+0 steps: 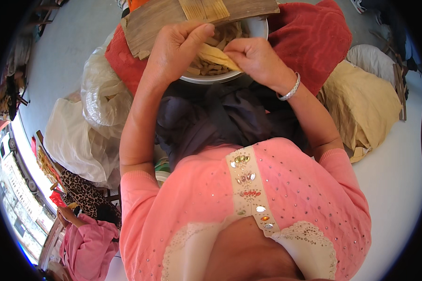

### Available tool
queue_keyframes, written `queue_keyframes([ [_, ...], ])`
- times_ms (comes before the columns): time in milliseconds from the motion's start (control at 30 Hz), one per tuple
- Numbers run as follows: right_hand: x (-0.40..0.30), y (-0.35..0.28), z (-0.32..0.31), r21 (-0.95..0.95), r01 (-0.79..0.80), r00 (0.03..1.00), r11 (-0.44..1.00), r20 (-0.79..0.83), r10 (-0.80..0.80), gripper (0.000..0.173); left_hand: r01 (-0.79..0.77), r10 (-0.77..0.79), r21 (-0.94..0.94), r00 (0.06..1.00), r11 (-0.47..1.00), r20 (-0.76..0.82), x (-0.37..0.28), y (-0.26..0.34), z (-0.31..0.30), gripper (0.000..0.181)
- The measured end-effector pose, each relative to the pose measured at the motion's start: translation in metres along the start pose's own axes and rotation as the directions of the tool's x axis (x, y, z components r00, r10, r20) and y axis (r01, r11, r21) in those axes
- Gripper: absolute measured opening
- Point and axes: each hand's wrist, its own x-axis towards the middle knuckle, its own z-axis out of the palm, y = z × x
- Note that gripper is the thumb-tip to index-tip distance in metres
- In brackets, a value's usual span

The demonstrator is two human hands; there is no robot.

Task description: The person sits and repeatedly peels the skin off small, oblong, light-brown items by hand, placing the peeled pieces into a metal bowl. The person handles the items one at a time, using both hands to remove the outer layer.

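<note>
My left hand (183,45) and my right hand (255,58) both grip a yellow, folded leaf-like strip (219,57), stretched slantwise between them. The right hand, with a silver bangle at its wrist, pinches the lower end. Beneath the strip is a pale round basin (211,80) holding many short tan pieces (211,69). A wooden board (154,24) lies across the basin's far side, with a smaller light wood block (204,10) on it. The left fingers are partly hidden behind the thumb and hand.
Red cloth (309,42) covers both sides by the basin. Clear plastic bags (102,91) and a white mesh sack (77,137) stand at left, a tan sack (365,102) at right. Another person in pink (88,239) sits at lower left.
</note>
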Motion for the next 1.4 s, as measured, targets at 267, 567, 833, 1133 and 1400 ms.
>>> queue_keyframes([
  [267,0.012,-0.033,0.001,0.591,0.054,0.982,0.805,-0.176,0.064,0.018,0.3,-0.233,-0.639,0.954,0.708,0.19,-0.009,-0.021,0.043,0.029],
  [567,0.021,0.005,0.002,-0.504,0.16,0.872,0.849,-0.331,-0.361,0.014,0.32,-0.256,-0.637,0.947,0.701,0.194,-0.006,-0.027,0.053,0.015],
  [833,0.008,0.014,0.007,-0.168,0.042,0.966,0.985,-0.243,-0.083,0.024,-0.208,0.318,0.737,0.948,0.643,-0.01,-0.016,-0.031,0.043,0.011],
  [1133,-0.006,0.034,0.021,0.911,-0.375,0.922,0.171,0.349,0.167,0.025,-0.335,0.421,0.354,0.885,0.873,-0.2,-0.022,-0.055,0.065,0.032],
  [1400,0.003,0.033,0.027,0.352,0.027,0.97,0.936,-0.234,0.06,0.012,-0.19,0.215,0.167,0.965,0.967,-0.148,-0.018,-0.03,0.06,0.02],
])
